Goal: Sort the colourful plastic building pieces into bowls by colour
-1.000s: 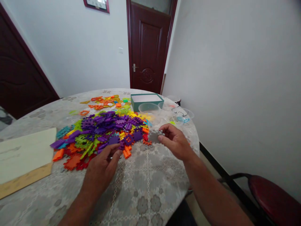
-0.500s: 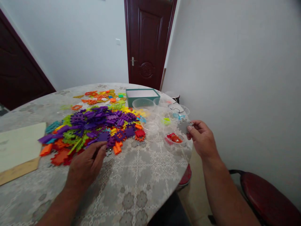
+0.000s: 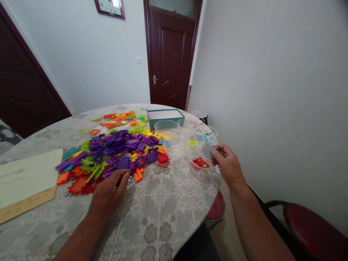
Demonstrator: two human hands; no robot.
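My right hand [image 3: 227, 163] pinches a flat grey toothed plastic building piece [image 3: 208, 150] between thumb and fingers. The piece is over the right side of the table, just above a clear bowl [image 3: 192, 167] with red and orange pieces [image 3: 201, 162] in it. At the near edge of a large pile of plastic building pieces [image 3: 119, 145], mostly purple, rests my left hand [image 3: 110, 192]. Its fingers are curled in toward the thumb, and what they hold, if anything, is hidden. Small grey pieces [image 3: 130, 178] lie by its fingertips, next to an orange piece [image 3: 138, 175].
Several clear bowls stand on the right; one [image 3: 176, 148] is beside the pile, another [image 3: 210, 131] holds blue pieces. Behind is a green box [image 3: 165, 117]. Orange and yellow pieces [image 3: 116, 119] lie at the back, paper sheets [image 3: 29, 181] at left. A red chair [image 3: 312, 224] stands right.
The view has tilted up a little and shifted left. My right hand has moved slightly left with the grey piece, closer over the bowl. My left hand stays by the pile.
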